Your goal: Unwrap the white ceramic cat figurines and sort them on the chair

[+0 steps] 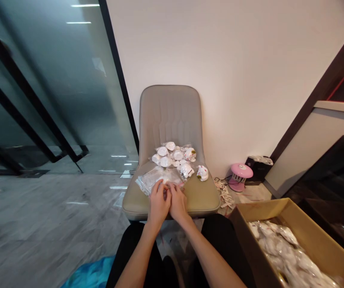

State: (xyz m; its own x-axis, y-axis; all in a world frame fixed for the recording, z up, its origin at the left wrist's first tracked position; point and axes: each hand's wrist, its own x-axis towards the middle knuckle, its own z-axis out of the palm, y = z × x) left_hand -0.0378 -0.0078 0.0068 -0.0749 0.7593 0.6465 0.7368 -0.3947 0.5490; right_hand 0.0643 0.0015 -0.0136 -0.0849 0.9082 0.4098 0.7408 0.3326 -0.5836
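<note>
edges first: a glass partition with black frame bars well out past the left hand, a white wall behind the chair, and open marble-look floor beyond the seat on the left side. low past the right hand, the corner of an open cardboard box close to the seat, packed with small bagged white pieces. farther right of that hand, on the floor, a pink mushroom-shaped gadget.

directly under both hands, a clear plastic bag lying on the seat of a beige upholstered chair. just ahead of the hands, a heap of white ceramic beckoning cats in clear wrap, and ahead and to the right, one loose cat, apart from the heap.

left hand and right hand side by side, almost touching, neither spread. fingers curled and bunched down onto the bag. any pinch hidden behind the knuckles, so cannot tell exactly what the fingertips hold. black trouser knees just below the forearms.
</note>
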